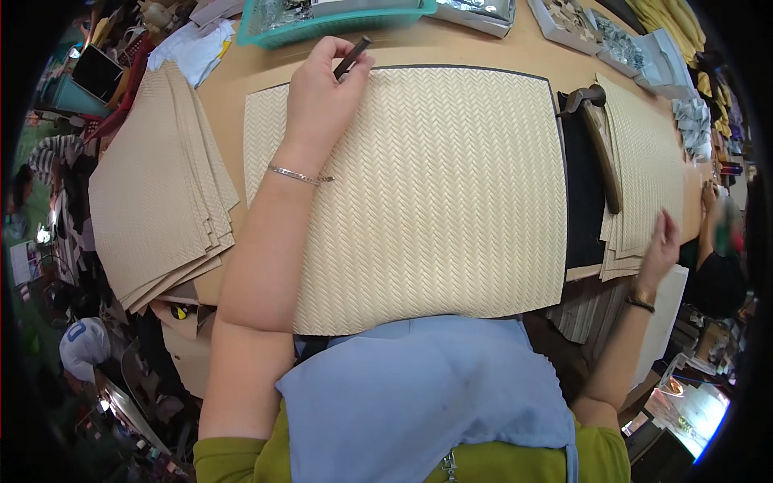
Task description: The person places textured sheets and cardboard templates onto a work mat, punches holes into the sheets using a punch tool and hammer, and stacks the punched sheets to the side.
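A large cream sheet with a woven herringbone texture [435, 193] lies in front of me, dark along its top and right edges. Over its upper left part, my left hand [326, 92] is closed around a dark pen-like tool [353, 58]. On the right, my right hand [662, 245] is beside the lower right edge of a stack of similar textured sheets [644, 177]; it is blurred, and whether its fingers touch the stack cannot be made out. A hammer [602, 137] with a wooden handle lies between the large sheet and that stack.
Another stack of textured sheets [157, 185] hangs over the left table edge. Along the back stand a teal basket [338, 34] and white boxes of small parts [564, 28]. Another person's arm [707, 217] shows at the far right.
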